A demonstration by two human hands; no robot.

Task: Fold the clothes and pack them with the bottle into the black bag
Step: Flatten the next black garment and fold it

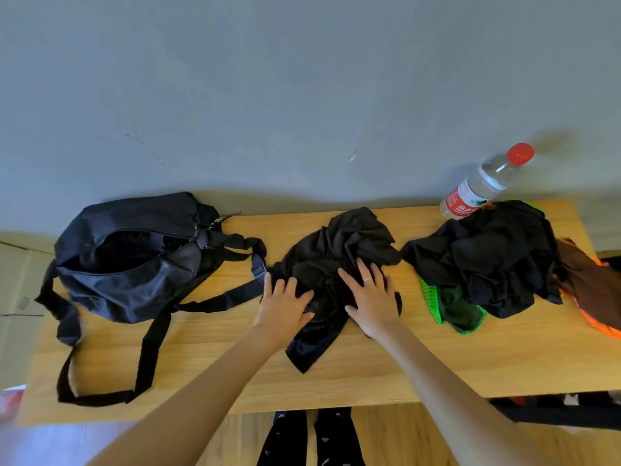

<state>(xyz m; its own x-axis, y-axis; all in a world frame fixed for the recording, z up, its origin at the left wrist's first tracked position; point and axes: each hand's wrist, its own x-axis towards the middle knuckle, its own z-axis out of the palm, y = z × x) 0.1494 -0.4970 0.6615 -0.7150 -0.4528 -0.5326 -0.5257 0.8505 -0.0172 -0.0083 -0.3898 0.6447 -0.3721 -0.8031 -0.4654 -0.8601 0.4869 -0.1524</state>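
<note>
Both my hands lie flat, fingers spread, on a crumpled black garment (339, 260) at the middle of the light wooden table (386, 364): my left hand (285, 306) on its near left part, my right hand (369, 297) beside it. The unzipped black fabric bag (134, 260) sits to the left. At far right stands a clear plastic bottle (484, 185) with red cap; its red label's white writing is unreadable. A dark clothes pile (487, 260) lies just before it.
</note>
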